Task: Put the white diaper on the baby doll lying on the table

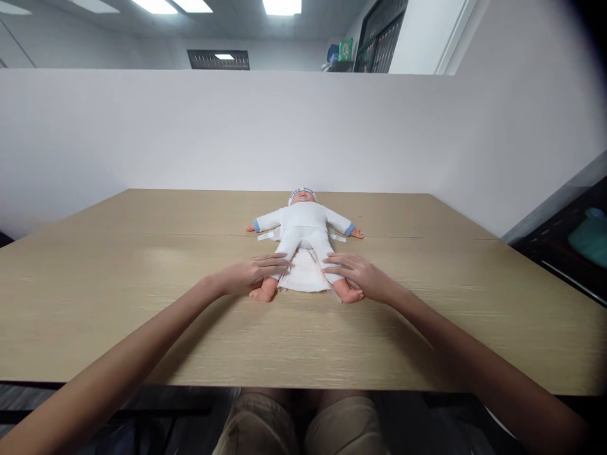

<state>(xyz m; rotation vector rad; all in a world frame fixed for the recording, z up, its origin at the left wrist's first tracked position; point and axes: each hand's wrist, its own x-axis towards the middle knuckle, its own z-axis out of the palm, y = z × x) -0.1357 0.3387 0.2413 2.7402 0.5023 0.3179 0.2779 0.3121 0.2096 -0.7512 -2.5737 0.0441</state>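
Doll (303,230) (soft white cotton) under hands (303,273)

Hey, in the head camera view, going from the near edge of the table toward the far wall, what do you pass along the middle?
Table's near edge → doll's feet → white cloth between the legs → doll's white torso → doll's capped head → white partition wall.
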